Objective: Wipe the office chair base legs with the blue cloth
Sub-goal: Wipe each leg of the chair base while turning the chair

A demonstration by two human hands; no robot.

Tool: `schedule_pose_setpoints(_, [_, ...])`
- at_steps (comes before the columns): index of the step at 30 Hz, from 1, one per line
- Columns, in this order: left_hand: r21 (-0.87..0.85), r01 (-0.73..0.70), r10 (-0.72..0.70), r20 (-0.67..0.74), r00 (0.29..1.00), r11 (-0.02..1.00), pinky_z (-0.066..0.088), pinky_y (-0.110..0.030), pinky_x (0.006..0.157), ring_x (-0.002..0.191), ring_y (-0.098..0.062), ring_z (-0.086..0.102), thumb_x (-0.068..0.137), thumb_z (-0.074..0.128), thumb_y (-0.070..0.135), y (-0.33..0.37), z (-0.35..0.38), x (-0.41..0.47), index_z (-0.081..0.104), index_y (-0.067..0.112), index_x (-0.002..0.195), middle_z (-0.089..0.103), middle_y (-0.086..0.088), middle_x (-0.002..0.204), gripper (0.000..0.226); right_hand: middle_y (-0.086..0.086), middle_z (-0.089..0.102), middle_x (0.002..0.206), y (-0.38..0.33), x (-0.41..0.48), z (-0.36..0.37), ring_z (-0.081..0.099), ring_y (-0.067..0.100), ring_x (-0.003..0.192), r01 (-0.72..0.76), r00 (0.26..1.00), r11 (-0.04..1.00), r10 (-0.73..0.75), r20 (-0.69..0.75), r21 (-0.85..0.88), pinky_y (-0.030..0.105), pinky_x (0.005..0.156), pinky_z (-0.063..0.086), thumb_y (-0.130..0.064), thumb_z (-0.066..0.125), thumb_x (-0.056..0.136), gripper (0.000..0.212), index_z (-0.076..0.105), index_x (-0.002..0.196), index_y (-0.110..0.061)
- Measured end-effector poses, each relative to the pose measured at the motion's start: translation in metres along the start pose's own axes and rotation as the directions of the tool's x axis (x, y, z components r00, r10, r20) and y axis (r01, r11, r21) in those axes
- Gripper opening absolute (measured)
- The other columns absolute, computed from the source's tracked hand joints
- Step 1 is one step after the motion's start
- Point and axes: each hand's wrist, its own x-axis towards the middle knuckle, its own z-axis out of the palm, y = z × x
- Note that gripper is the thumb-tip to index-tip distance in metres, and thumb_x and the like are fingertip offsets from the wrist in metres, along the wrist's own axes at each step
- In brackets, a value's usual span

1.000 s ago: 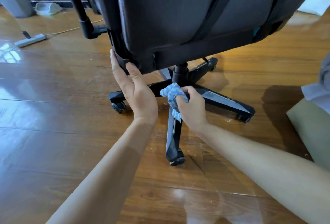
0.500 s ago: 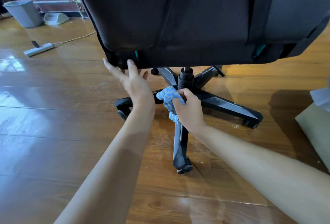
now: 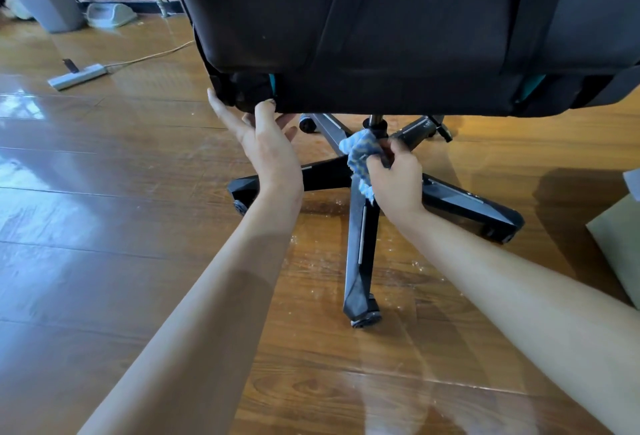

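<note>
A black office chair (image 3: pixel 398 29) fills the top of the head view, its seat back hanging over a black star base (image 3: pixel 360 254) with castor legs on the wood floor. My right hand (image 3: pixel 394 181) is shut on the bunched blue cloth (image 3: pixel 358 154), pressed against the hub where the legs meet the centre column. My left hand (image 3: pixel 266 147) has its fingers spread and rests against the lower left corner of the chair's back. The far legs are partly hidden under the seat.
A grey bin (image 3: pixel 46 3) and a pale tray (image 3: pixel 109 15) stand at the back left by the wall. A white power strip (image 3: pixel 76 77) with its cord lies on the floor. A beige box edge (image 3: pixel 620 240) is at the right.
The chair back has swung and now faces me squarely. My right hand has carried the cloth up from the near leg to the hub by the column. My left hand stays on the chair's lower corner.
</note>
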Motion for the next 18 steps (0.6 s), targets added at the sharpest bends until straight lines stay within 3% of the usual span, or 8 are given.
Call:
schedule_pose_setpoints(2, [-0.031,0.026,-0.027,-0.042,0.999,0.999,0.057,-0.033,0.082,0.1,-0.025,0.079,0.107,0.049,0.029,-0.012,-0.006,0.003,0.009,0.039,0.169,0.062,0.004,0.134,0.075,0.003,0.067,0.113,0.016,0.007,0.0,0.064,0.023,0.1,0.079,0.997,0.98,-0.076,0.024,-0.182,0.035,0.084,0.054,-0.016,0.057,0.096,0.024,0.067,0.117,-0.015])
schedule_pose_setpoints(4, [-0.031,0.167,-0.169,-0.114,0.979,0.985,0.054,-0.028,0.072,0.087,-0.019,0.076,0.109,0.049,0.036,-0.037,-0.017,-0.002,0.016,0.031,0.169,0.068,0.0,0.123,0.069,0.001,0.063,0.12,0.037,0.001,0.0,0.064,0.023,0.104,0.167,0.975,0.926,-0.104,0.198,-0.338,0.036,0.084,0.054,-0.017,0.055,0.1,0.027,0.068,0.123,-0.017])
schedule_pose_setpoints(7, [0.257,0.452,-0.427,-0.15,0.892,0.854,0.046,-0.033,0.079,0.074,-0.012,0.063,0.111,0.045,0.037,-0.093,-0.045,-0.035,0.035,0.019,0.162,0.066,0.001,0.101,0.055,-0.001,0.061,0.128,0.067,-0.035,0.001,0.058,0.023,0.117,0.299,0.911,0.846,-0.115,0.395,-0.442,0.035,0.089,0.052,-0.015,0.053,0.103,0.032,0.069,0.131,-0.015])
schedule_pose_setpoints(11, [0.492,0.631,-0.676,-0.109,0.728,0.6,0.048,-0.046,0.109,0.118,-0.026,0.065,0.108,0.044,0.053,-0.148,-0.08,-0.084,0.048,0.017,0.152,0.065,-0.009,0.137,0.057,-0.001,0.06,0.124,0.087,-0.095,-0.001,0.056,0.025,0.114,0.499,0.848,0.717,-0.29,0.443,-0.486,0.041,0.07,0.06,-0.01,0.061,0.095,0.033,0.067,0.127,-0.014])
schedule_pose_setpoints(14, [0.488,0.693,-0.734,-0.144,0.663,0.53,0.046,-0.054,0.115,0.125,-0.033,0.064,0.107,0.037,0.058,-0.154,-0.086,-0.095,0.053,0.016,0.151,0.067,-0.012,0.136,0.063,0.0,0.063,0.137,0.095,-0.083,-0.002,0.052,0.024,0.132,0.568,0.787,0.677,-0.279,0.55,-0.469,0.039,0.095,0.058,-0.004,0.056,0.094,0.045,0.064,0.138,-0.012])
schedule_pose_setpoints(16, [0.497,0.709,-0.764,-0.131,0.632,0.501,0.044,-0.052,0.117,0.129,-0.031,0.061,0.107,0.035,0.06,-0.153,-0.083,-0.094,0.054,0.016,0.152,0.065,-0.011,0.141,0.066,-0.002,0.054,0.153,0.09,-0.043,0.008,0.041,0.018,0.147,0.496,0.818,0.705,-0.183,0.545,-0.508,0.036,0.115,0.044,-0.002,0.049,0.098,0.052,0.056,0.148,-0.015])
schedule_pose_setpoints(18, [0.531,0.697,-0.78,-0.102,0.617,0.481,0.04,-0.051,0.12,0.137,-0.03,0.056,0.106,0.036,0.064,-0.152,-0.079,-0.09,0.054,0.019,0.154,0.06,-0.008,0.149,0.067,-0.002,0.042,0.163,0.082,0.002,0.026,0.031,0.014,0.153,0.465,0.812,0.706,-0.1,0.575,-0.534,0.034,0.123,0.031,-0.004,0.045,0.101,0.055,0.047,0.155,-0.017])
